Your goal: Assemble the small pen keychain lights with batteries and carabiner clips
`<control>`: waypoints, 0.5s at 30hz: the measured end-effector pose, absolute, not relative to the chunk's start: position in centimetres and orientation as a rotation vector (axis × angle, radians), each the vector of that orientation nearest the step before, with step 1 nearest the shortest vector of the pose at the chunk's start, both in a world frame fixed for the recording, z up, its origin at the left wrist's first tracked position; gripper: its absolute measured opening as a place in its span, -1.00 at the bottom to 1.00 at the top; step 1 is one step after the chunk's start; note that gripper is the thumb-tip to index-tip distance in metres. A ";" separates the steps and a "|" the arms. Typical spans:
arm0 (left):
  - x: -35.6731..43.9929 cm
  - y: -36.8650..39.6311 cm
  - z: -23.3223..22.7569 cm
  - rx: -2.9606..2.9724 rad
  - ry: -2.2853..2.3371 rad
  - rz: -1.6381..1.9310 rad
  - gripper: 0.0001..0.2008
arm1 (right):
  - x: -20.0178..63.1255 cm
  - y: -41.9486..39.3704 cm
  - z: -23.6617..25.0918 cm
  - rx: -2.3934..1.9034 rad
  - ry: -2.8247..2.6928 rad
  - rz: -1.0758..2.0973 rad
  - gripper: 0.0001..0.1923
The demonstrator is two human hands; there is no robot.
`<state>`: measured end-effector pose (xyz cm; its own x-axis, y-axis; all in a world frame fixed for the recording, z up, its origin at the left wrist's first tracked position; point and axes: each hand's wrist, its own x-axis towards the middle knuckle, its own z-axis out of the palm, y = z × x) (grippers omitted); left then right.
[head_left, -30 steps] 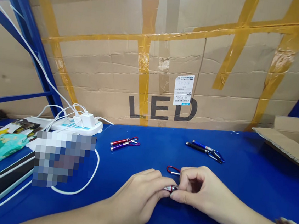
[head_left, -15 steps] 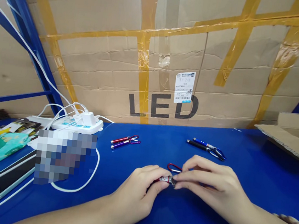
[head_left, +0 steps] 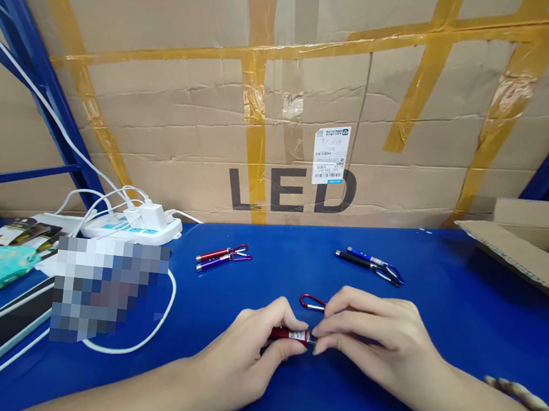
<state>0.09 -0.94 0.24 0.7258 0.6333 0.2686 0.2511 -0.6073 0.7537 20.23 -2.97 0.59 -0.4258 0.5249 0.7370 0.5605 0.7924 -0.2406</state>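
Both hands low on the blue table [head_left: 441,301], meeting over a small red flashlight [head_left: 290,334]. Left hand [head_left: 239,359] pinches the red barrel between thumb and fingers, grip narrow and closed on it. Right hand [head_left: 373,340] pinches the silver end of the same flashlight with its fingertips, grip also narrow on it. Its red clip [head_left: 312,302] sticks out just behind the fingers.

Change from a second ago: the right hand was curled in a fist over the end, now its fingers are stretched out flat; more of the barrel shows and it lies level. Looks like a twist or check on the end cap is under way.

Further back: red and purple flashlights [head_left: 222,257] lie together, blue and black flashlights [head_left: 369,265] apart to the right. White power strip [head_left: 130,226] far left, big cardboard box [head_left: 290,102] behind.
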 end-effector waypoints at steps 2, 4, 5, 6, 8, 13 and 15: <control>0.0 -1.0 0.1 2.217 0.649 0.703 -0.93 | 20.0 -3.0 0.4 -0.874 -2.082 0.105 -0.87; 0.0 -1.0 0.0 2.269 0.648 0.722 -0.90 | 19.8 -3.0 0.4 -0.984 -2.066 0.279 -0.86; 0.0 -1.0 -0.1 2.294 0.648 0.730 -0.89 | 19.7 -3.0 0.3 -1.046 -2.055 0.361 -0.86; 0.0 -0.9 -0.1 2.316 0.643 0.737 -0.88 | 19.6 -3.0 0.3 -1.107 -2.038 0.436 -0.87; 0.0 -0.8 -0.2 2.354 0.627 0.754 -0.88 | 19.4 -2.9 0.4 -1.205 -1.990 0.559 -0.89; 0.1 -0.9 -0.1 2.385 0.661 0.759 -0.91 | 19.1 -2.7 0.5 -1.305 -1.900 0.699 -0.91; 0.1 -1.1 0.1 2.376 0.695 0.735 -0.90 | 19.1 -2.5 0.5 -1.311 -1.896 0.709 -0.91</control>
<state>0.13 -1.07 0.09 0.7164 0.6085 0.3412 0.3066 -0.7139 0.6295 19.13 -2.55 0.48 -0.2293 0.9419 0.2456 0.5496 0.3335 -0.7660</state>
